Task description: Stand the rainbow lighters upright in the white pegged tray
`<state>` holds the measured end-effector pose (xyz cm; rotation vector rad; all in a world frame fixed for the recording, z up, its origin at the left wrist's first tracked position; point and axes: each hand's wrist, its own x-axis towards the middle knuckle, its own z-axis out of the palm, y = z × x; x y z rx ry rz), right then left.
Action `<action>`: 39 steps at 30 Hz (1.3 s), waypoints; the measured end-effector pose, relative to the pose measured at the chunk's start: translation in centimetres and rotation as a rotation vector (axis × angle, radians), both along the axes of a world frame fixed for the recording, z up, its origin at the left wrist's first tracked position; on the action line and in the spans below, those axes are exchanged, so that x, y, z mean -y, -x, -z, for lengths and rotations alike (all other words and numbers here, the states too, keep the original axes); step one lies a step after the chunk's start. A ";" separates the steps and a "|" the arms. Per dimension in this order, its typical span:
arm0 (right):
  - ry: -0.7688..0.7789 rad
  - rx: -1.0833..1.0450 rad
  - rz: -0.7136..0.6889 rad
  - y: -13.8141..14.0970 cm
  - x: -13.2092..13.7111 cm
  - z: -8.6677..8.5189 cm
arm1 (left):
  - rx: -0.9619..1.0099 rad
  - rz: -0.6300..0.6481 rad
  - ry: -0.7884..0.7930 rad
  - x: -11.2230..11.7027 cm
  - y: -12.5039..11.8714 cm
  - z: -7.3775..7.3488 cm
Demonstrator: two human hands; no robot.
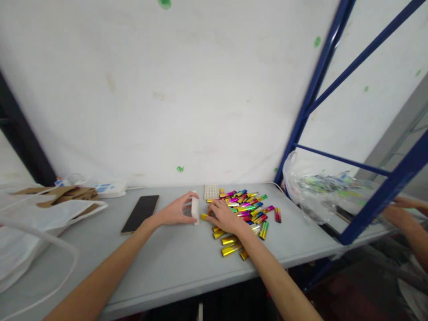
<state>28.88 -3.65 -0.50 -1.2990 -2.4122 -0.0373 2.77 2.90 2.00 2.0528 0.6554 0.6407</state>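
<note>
My left hand (pixel 177 211) grips a white rectangular block (pixel 195 207) standing on edge on the grey table (pixel 174 254). My right hand (pixel 224 216) lies over a pile of shiny gold and rainbow-coloured sticks (pixel 249 209), its fingers pinching a gold stick (pixel 204 217) right next to the block. A second white block (pixel 211 191) with a grid of holes lies flat just behind the hands.
A dark phone (pixel 140 213) lies left of my left hand. White bags (pixel 30 223) and cardboard pieces (pixel 63 194) are at the far left. A clear plastic bag (pixel 310 191) sits behind a blue metal frame (pixel 368 209). Another person's arm (pixel 406 218) shows at the right.
</note>
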 end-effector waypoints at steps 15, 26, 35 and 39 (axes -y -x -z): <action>-0.016 -0.181 0.046 -1.9 0.3 -1.1 | -0.339 -0.367 -0.721 -4.6 -0.9 4.4; -0.054 -0.255 0.226 -4.6 -0.7 -0.7 | -0.594 -0.336 -0.819 -5.0 -5.2 2.1; -0.051 -0.136 0.160 -3.9 0.0 -0.7 | -0.615 -0.458 -0.819 -4.8 -5.1 1.2; 0.045 -0.096 0.169 -3.0 0.3 -0.4 | -0.661 -0.522 -0.824 -4.4 -6.7 1.1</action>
